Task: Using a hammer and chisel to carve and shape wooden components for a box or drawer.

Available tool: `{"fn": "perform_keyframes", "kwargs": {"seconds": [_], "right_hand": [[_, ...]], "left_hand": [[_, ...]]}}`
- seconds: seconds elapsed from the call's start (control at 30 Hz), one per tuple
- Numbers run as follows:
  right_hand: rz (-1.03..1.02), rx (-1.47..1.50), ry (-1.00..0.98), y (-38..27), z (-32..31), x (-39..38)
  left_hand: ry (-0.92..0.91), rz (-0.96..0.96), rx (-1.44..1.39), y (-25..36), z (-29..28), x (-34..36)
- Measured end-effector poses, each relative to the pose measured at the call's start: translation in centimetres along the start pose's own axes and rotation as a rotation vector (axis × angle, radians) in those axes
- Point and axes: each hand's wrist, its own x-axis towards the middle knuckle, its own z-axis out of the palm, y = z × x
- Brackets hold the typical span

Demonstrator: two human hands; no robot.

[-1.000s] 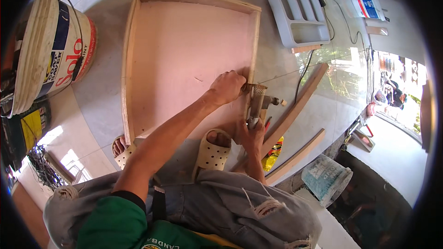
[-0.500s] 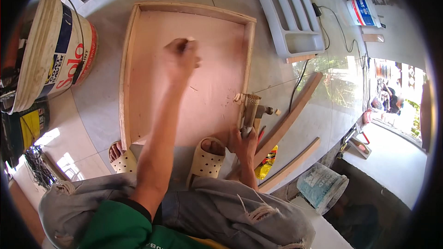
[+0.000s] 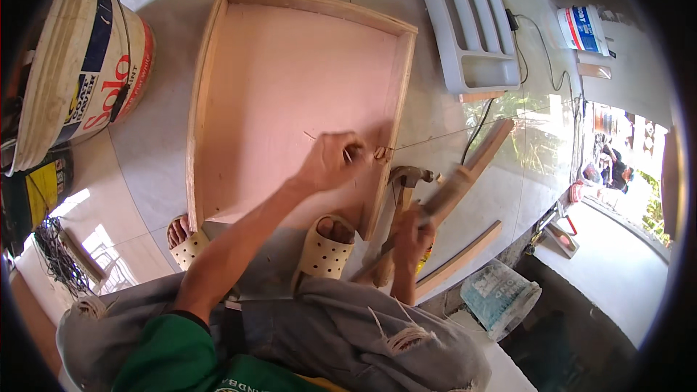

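A shallow wooden box point(image 3: 206, 65) with a pinkish base lies before me. Inside it, beside the right wall, my left hand point(image 3: 330, 161) is closed around something I cannot make out, with small curled wood scraps point(image 3: 381, 152) at the rim next to it. Outside that wall my right hand point(image 3: 415, 239) grips a metal hand tool point(image 3: 454, 187), blurred and slanting up to the right. A claw hammer point(image 3: 412, 174) is beside the box, partly behind the right hand. My sandalled feet point(image 3: 330, 247) show at the box's near edge.
A large paint bucket point(image 3: 94, 72) and tangled wires point(image 3: 58, 254) are left. Rightward lie a grey slotted tray point(image 3: 472, 62), wooden strips point(image 3: 494, 134), cords point(image 3: 544, 43), a small bucket point(image 3: 577, 29) and a cloudy bucket point(image 3: 497, 297). People point(image 3: 613, 170) show beyond an opening, far right.
My left hand left the right wall, swung up-left over the box, then returned lower. My right hand has raised the metal tool off the wall and swung it rightward, exposing the hammer.
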Motion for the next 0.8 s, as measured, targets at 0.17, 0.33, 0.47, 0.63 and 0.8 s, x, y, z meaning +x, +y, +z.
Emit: {"fn": "perform_keyframes", "kwargs": {"seconds": [0.17,0.33,0.47,0.63,0.8], "right_hand": [[-0.525,-0.149,0.052,-13.9,-2.4,0.6],[-0.545,0.55,-0.395,-20.8,-2.8,2.1],[-0.339,0.526,0.002,-17.9,1.9,1.3],[-0.353,0.617,-0.251,-15.9,0.6,0.6],[-0.561,0.411,-0.359,-14.5,1.9,0.9]], "left_hand": [[0.093,0.386,0.021,4.3,3.8,-6.3],[0.166,0.472,0.055,13.6,4.6,-6.6],[0.128,0.381,0.087,15.2,5.5,-5.4],[0.175,0.266,0.151,12.4,7.2,-3.9],[-0.008,0.321,0.081,10.4,6.3,-1.9]]}}
